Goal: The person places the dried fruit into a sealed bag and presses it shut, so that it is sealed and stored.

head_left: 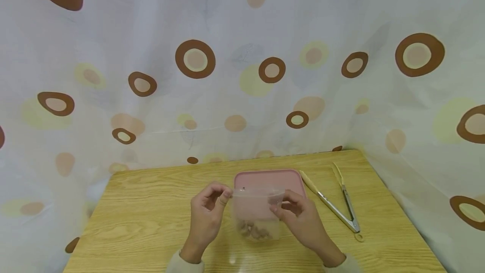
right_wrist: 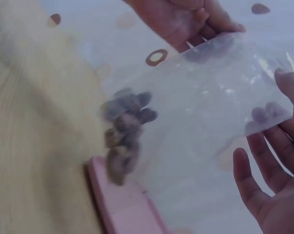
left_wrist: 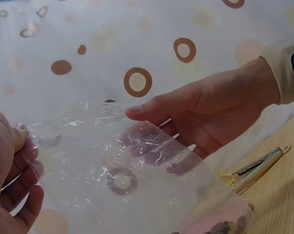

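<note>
Both hands hold up a clear plastic bag (head_left: 254, 205) by its top corners, over the table's front middle. My left hand (head_left: 207, 210) pinches the left corner between thumb and fingers. The right corner is pinched by my right hand (head_left: 301, 218), whose fingers show through the plastic in the left wrist view. Several small brown lumps (right_wrist: 125, 131) lie at the bottom of the bag; their kind cannot be told. Behind the bag, on the table, is a pink tray (head_left: 273, 175), partly seen through the plastic.
Right of the tray lie metal tongs (head_left: 337, 210) with pale yellow tips, spread apart, with a ring at their near end. The wooden table (head_left: 151, 214) meets a spotted curtain (head_left: 227, 96) at the back, and the curtain also hangs along the sides.
</note>
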The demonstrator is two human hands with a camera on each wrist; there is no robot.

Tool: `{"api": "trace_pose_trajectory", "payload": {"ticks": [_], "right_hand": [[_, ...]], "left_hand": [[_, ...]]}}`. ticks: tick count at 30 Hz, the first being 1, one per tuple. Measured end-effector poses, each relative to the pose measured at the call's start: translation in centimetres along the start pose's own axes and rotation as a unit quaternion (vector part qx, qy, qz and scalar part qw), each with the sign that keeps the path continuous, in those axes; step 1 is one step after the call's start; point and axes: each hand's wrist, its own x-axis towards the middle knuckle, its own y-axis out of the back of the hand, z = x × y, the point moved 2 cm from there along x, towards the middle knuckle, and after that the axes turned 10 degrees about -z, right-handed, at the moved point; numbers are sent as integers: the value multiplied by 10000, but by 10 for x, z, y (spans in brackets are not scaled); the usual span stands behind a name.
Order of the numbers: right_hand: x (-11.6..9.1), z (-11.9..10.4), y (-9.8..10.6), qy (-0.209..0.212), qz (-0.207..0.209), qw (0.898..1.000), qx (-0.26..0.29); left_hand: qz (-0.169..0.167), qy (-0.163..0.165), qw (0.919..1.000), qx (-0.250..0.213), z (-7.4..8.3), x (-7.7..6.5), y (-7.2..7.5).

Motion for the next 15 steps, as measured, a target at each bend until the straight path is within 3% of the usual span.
{"api": "trace_pose_trajectory", "payload": {"ticks": [6,11,15], "right_hand": [[13,-12,2,365,66,9991,-195],[17,-15,4,597,66,9978,-268],[19,-16,8,762,86,9962,-405]], "left_hand": [[-54,316,9995,25,1,-2,2],[-68,22,9999,152,1,-3,3],[-24,94,9999,134,2,-4,5]]}}
